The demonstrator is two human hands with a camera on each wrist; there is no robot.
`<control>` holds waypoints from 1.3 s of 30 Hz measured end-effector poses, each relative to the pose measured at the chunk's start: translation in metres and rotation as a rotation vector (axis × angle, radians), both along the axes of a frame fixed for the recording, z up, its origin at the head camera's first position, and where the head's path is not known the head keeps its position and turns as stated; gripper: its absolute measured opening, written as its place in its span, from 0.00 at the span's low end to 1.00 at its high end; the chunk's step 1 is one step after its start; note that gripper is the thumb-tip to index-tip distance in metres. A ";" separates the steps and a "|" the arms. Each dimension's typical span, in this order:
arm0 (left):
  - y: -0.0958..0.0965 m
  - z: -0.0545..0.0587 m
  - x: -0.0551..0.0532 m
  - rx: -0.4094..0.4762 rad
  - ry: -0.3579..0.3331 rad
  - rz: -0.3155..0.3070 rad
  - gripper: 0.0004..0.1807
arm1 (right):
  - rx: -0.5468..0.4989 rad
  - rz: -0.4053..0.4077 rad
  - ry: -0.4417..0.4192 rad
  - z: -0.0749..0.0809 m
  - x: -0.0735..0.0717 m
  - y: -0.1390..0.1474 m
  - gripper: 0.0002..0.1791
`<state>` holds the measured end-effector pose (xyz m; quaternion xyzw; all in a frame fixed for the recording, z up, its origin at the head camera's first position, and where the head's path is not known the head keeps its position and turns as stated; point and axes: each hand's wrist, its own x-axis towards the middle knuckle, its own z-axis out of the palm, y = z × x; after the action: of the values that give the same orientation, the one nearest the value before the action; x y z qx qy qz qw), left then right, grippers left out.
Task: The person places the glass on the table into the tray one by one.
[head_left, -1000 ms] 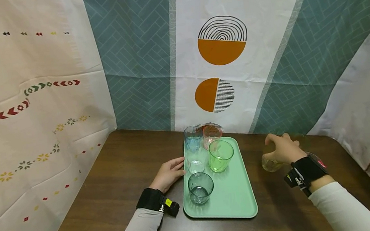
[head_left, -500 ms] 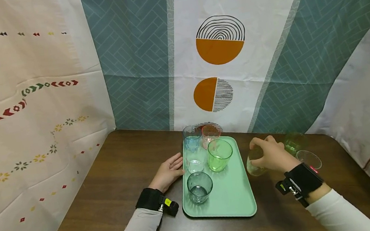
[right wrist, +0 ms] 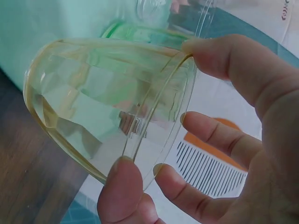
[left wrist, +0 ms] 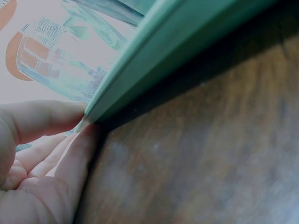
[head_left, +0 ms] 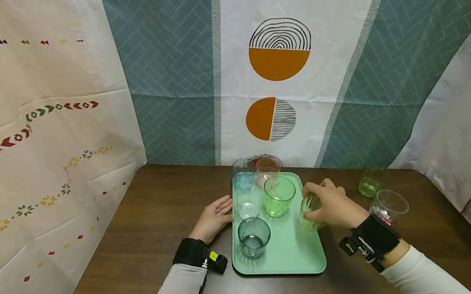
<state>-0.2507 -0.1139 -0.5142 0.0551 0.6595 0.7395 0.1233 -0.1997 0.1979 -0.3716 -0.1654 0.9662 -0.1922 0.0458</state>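
Note:
My right hand [head_left: 335, 203] grips a pale yellow glass [right wrist: 107, 102] by its rim. In the head view that glass is over the right side of the green tray [head_left: 293, 255], beside a green glass [head_left: 278, 203]. Whether its base touches the tray I cannot tell. At the tray's left edge is my left hand [head_left: 213, 221]; in the left wrist view its thumb and a finger pinch the rim. Also on the tray are a grey glass [head_left: 253, 243], a clear glass [head_left: 247, 209], a blue glass [head_left: 244, 177] and a pink glass [head_left: 267, 172].
To the right of the tray, a dark green glass [head_left: 371, 183] and another clear glass [head_left: 389, 204] stand on the wooden table [head_left: 155, 215], the latter partly behind my right wrist. Patterned cloths [head_left: 169, 76] hang behind the table and at both sides.
My right hand has carried the yellow glass leftward from the table's right side to over the tray, uncovering the dark green and clear glasses. The left hand has stayed at the tray's edge.

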 end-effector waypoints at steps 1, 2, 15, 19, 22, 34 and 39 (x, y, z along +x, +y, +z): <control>0.000 0.000 0.000 -0.001 0.002 -0.001 0.38 | 0.001 -0.001 -0.005 -0.001 0.001 -0.002 0.20; 0.000 0.000 0.000 -0.003 0.007 -0.002 0.38 | -0.002 0.002 -0.011 -0.001 0.001 -0.004 0.20; 0.000 0.001 0.000 0.001 0.009 -0.002 0.38 | -0.009 0.020 -0.069 -0.009 0.010 -0.027 0.18; 0.001 0.001 0.001 -0.002 -0.004 -0.001 0.39 | -0.018 0.030 -0.077 -0.011 0.012 -0.032 0.19; 0.001 0.002 0.002 -0.010 0.002 -0.003 0.38 | -0.011 0.041 -0.075 -0.013 0.013 -0.034 0.20; 0.000 0.003 0.003 -0.007 0.008 -0.009 0.38 | -0.006 0.062 -0.072 -0.015 0.018 -0.048 0.20; 0.000 0.003 0.002 -0.002 0.013 -0.002 0.38 | -0.012 0.077 -0.079 -0.014 0.019 -0.053 0.19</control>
<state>-0.2483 -0.1141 -0.5116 0.0604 0.6608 0.7384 0.1201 -0.1805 0.1450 -0.3861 -0.1950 0.9554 -0.2026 0.0900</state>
